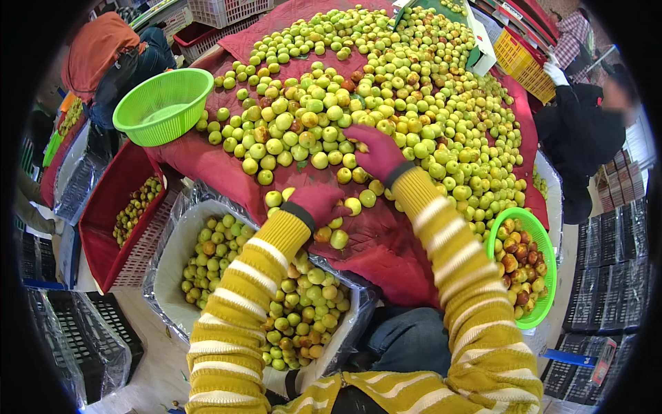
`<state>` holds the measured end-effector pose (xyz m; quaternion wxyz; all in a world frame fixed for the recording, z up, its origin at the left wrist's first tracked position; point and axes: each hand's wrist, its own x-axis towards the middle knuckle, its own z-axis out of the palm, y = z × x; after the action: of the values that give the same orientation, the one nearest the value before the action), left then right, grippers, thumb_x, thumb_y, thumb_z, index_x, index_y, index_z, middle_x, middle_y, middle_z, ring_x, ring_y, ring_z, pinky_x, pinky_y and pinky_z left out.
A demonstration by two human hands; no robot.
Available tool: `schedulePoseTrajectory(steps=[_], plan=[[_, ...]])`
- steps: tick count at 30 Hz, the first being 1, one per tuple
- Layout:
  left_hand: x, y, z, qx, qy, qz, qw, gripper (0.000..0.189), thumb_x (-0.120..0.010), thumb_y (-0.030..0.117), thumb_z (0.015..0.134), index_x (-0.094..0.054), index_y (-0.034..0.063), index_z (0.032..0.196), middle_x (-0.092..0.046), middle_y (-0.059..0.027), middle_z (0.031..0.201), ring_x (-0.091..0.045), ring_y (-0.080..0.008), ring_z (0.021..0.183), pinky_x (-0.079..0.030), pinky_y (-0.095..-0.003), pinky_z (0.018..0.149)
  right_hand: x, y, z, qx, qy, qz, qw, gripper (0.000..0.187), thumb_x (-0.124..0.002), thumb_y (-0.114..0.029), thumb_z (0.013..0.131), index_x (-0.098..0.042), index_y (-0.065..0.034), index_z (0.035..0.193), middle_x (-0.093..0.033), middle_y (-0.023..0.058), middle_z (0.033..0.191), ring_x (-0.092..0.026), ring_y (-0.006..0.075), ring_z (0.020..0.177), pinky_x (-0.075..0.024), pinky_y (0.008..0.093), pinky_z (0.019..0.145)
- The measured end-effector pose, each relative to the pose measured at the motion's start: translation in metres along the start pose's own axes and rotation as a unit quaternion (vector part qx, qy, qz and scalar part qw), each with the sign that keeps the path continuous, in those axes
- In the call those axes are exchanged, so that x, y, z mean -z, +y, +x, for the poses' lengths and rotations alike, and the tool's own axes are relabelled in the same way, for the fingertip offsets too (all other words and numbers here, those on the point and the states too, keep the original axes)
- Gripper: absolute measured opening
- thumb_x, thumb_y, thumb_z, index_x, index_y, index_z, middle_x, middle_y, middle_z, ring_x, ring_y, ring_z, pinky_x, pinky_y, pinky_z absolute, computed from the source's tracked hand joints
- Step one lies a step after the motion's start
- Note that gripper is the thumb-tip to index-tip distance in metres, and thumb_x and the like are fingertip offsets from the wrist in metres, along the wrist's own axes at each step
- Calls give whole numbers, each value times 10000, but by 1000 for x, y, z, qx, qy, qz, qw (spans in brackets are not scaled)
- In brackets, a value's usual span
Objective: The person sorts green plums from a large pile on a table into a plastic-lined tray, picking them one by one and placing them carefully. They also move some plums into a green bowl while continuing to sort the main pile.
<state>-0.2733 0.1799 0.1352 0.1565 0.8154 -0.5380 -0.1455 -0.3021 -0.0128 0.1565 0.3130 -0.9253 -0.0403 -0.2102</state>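
My left hand [317, 205], in a maroon glove, is low over the near part of a red cloth-covered table [388, 259]. Its fingers curl downward and its palm is hidden; a pale green jujube [352, 206] lies by its thumb. Further forward, my right hand [376, 151], gloved alike, reaches into the edge of a broad heap of green and russet jujubes [439, 119]. A yellowish patch shows between its thumb and fingers, too small to tell whether it is a fruit. Below my left forearm sits a lined crate [173, 269] of mostly green jujubes [310, 305].
A green plastic basket [163, 106] stands at the table's left corner. Another green basket [548, 290], at right, holds browner jujubes [520, 259]. A red-lined crate [103, 222] is at left. A white-edged chute [483, 49] meets the heap. People [579, 119] work at both sides.
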Motion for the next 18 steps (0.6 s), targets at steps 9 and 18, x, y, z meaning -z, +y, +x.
schedulePoseTrajectory(steps=[9, 18], plan=[[-15, -10, -79, 32, 19, -195, 980, 283, -581, 298, 765, -560, 65, 926, -588, -167, 865, -577, -330, 813, -456, -404, 683, -4, 34, 17, -91, -172, -217, 957, 331, -565, -115, 734, -562, -214, 1050, -583, 112, 935, -546, 317, 894, -456, 383, 763], [-16, -28, -169, 201, 130, -476, 847, 232, -562, 26, 668, -579, 47, 899, -552, 8, 801, -508, -80, 676, -427, -221, 583, -22, 26, -22, 12, -199, 72, 977, 406, -696, -132, 585, -633, -129, 986, -593, 111, 855, -574, 265, 846, -464, 329, 781]])
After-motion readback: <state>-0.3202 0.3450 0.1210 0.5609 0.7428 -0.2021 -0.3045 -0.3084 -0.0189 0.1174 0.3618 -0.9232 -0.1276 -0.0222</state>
